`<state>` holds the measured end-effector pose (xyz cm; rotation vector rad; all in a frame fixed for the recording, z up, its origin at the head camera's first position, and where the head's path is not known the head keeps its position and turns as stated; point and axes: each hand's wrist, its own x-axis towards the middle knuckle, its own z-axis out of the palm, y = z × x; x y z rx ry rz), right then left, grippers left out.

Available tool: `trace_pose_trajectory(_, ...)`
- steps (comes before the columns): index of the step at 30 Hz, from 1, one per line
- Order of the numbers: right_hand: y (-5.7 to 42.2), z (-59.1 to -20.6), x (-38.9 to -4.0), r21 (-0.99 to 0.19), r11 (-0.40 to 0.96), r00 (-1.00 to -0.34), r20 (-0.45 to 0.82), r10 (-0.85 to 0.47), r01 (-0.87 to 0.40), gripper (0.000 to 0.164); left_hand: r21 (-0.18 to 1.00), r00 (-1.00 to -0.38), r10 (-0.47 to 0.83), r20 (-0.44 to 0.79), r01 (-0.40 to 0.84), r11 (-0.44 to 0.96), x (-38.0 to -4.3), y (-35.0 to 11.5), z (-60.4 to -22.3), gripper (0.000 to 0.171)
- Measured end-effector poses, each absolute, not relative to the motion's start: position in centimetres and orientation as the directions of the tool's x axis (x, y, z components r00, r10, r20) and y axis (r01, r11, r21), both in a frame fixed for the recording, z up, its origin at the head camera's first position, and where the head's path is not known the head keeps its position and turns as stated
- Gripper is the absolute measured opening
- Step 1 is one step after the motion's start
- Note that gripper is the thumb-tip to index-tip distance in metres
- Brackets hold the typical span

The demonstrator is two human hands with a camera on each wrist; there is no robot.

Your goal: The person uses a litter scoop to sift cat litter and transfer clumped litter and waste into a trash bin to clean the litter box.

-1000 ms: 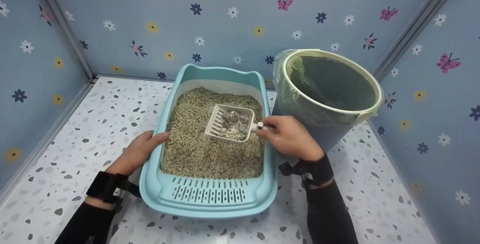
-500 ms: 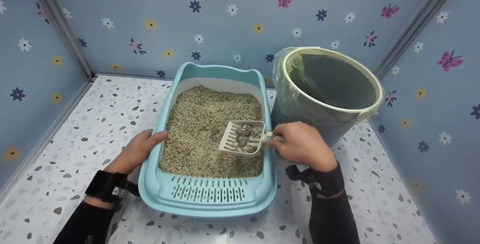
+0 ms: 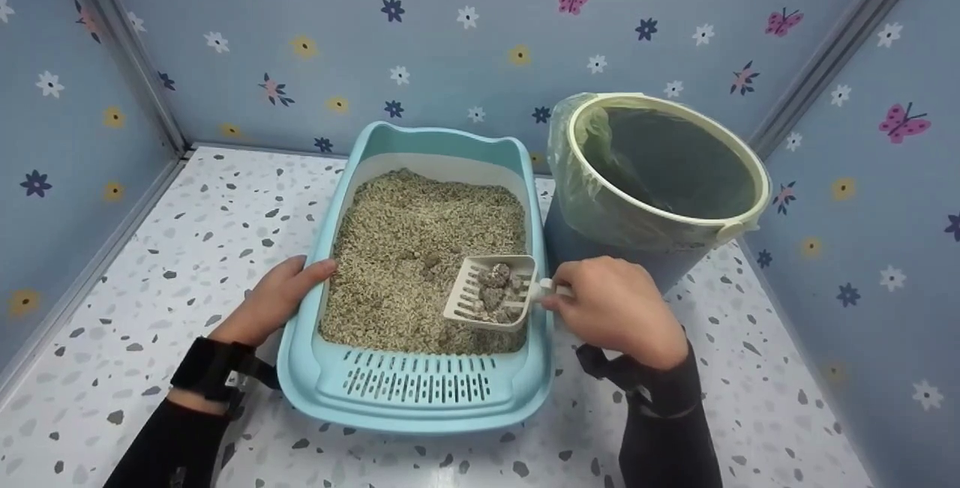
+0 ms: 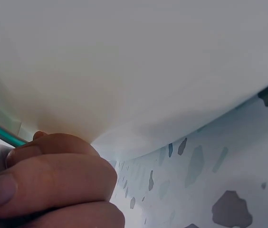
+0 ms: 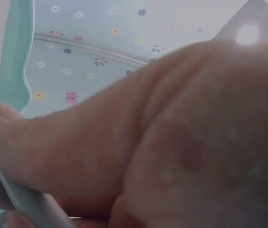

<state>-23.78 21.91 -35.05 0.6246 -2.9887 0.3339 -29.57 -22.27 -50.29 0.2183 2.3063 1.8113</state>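
A blue litter box (image 3: 416, 413) holds greenish-brown litter (image 3: 397, 293). My left hand (image 3: 281, 297) grips its left rim, thumb over the edge; in the left wrist view the curled fingers (image 4: 62, 175) press under the rim against the pale outer wall (image 4: 138, 71). With my right hand (image 3: 619, 308) I hold a white slotted litter scoop (image 3: 456, 297) by its handle, over the right side of the box. Several grey-brown clumps (image 3: 495, 289) lie in the scoop. In the right wrist view my thumb (image 5: 39, 147) lies along the handle (image 5: 43, 209).
A grey-blue bin (image 3: 577, 229) with a cream rim stands right of the box, lined with a thin greenish bag (image 3: 581, 154). Patterned blue panels (image 3: 465, 46) close off the back and sides. The speckled surface (image 3: 172, 248) extends around the box.
The scoop with its clumps has moved right and toward me, from mid-box to near the right rim, along with my right hand. My left hand stays on the rim.
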Motion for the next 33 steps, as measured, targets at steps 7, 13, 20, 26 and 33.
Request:
trace_pose_trajectory(7,21.4,-36.1,-26.1,-0.299,0.832,-0.882,0.087,-0.463,-0.467,0.03,0.971,-0.97,0.234,-0.072,-0.014,0.238,-29.4,-22.3,-50.3,0.067)
trace_pose_trajectory(13,21.4,-38.1,-29.2,-0.569,0.62,-0.799,0.117,-0.59,-0.541,0.022,0.976,-0.965,0.249,-0.078,-0.024,0.216,-29.3,-22.3,-50.3,0.068)
trace_pose_trajectory(20,20.7,-39.6,-30.8,-0.807,0.322,-0.716,0.169,-0.677,-0.495,0.015,0.985,-0.957,0.281,-0.068,-0.021,0.169,-29.4,-22.3,-50.4,0.067)
trace_pose_trajectory(26,19.9,-40.1,-31.0,-0.88,0.223,-0.697,0.155,-0.7,-0.419,0.016,0.985,-0.96,0.272,-0.059,-0.012,0.172,-29.5,-22.2,-50.3,0.065)
trace_pose_trajectory(33,19.2,-40.7,-30.9,-0.962,0.076,-0.715,0.139,-0.685,-0.261,0.019,0.98,-0.962,0.265,-0.062,-0.008,0.198,-29.5,-22.1,-50.0,0.065)
